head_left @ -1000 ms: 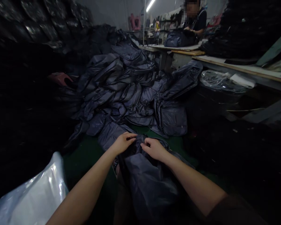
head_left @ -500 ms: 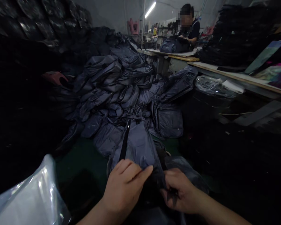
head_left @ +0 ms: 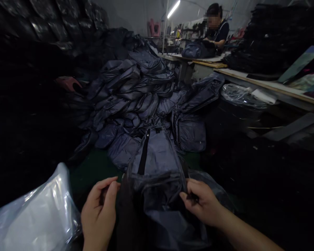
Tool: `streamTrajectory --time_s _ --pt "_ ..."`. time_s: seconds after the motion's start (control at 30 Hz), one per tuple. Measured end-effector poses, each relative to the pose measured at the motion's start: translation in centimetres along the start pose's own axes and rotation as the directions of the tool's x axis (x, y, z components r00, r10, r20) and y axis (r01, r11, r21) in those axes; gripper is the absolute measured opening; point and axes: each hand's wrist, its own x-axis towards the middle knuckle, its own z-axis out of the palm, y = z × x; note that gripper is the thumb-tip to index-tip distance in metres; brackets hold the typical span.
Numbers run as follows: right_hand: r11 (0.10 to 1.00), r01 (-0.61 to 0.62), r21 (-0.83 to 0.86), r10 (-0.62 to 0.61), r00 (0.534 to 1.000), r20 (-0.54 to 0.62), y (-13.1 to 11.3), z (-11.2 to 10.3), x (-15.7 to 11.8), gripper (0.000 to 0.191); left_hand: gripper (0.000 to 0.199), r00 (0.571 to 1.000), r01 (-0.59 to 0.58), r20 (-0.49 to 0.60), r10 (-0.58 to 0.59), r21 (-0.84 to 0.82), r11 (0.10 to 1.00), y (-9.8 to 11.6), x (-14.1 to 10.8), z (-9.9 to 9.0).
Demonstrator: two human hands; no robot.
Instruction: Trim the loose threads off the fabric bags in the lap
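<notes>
A dark blue-grey backpack (head_left: pixel 161 150) lies in front of me, with a black strip along the left of its upper panel. Its lower part hangs in loose, dark folds. My right hand (head_left: pixel 200 200) pinches the bag's right edge, fingers and thumb closed on the fabric. Off the bag's left side is my left hand (head_left: pixel 101 205), apart from it. Its fingers are loosely curled, the thumb is a little way from the forefinger, and I see nothing in it.
A large heap of similar bags (head_left: pixel 136 80) rises ahead. Clear plastic (head_left: pixel 42 212) lies at lower left. Along the right runs a worktable (head_left: pixel 267 83) with a dark stack (head_left: pixel 272 38). A person (head_left: pixel 218 31) works at the far table. A pink stool (head_left: pixel 68 83) stands left.
My left hand has come off the bag and moved left. The bag's upper panel shows more fully now, with its lower folds uncovered. My right hand keeps hold of the right edge.
</notes>
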Motion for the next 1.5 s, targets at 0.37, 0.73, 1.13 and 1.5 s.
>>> streamTrajectory --time_s 0.37,0.73,1.13,1.5 --pt "0.964 -0.215 0.154 0.237 0.961 -0.143 3.1 0.6 3.4 0.037 0.047 0.911 0.045 0.412 -0.032 -0.022 0.999 -4.5 -0.8 4.9" --pt "0.842 -0.245 0.480 0.365 0.915 -0.173 3.7 -0.6 7.9 0.036 0.036 0.814 0.397 0.559 -0.158 -0.336 0.854 -5.5 -1.0 6.7" --pt "0.732 -0.508 0.455 0.486 0.856 0.175 5.3 -3.9 5.9 0.038 0.033 0.802 0.524 0.557 -0.215 -0.483 0.702 -5.0 1.7 8.2" --pt "0.824 -0.485 0.293 0.434 0.873 0.224 6.1 -8.1 4.3 0.036 0.043 0.822 0.415 0.553 -0.139 -0.413 0.811 -8.1 3.4 12.2"
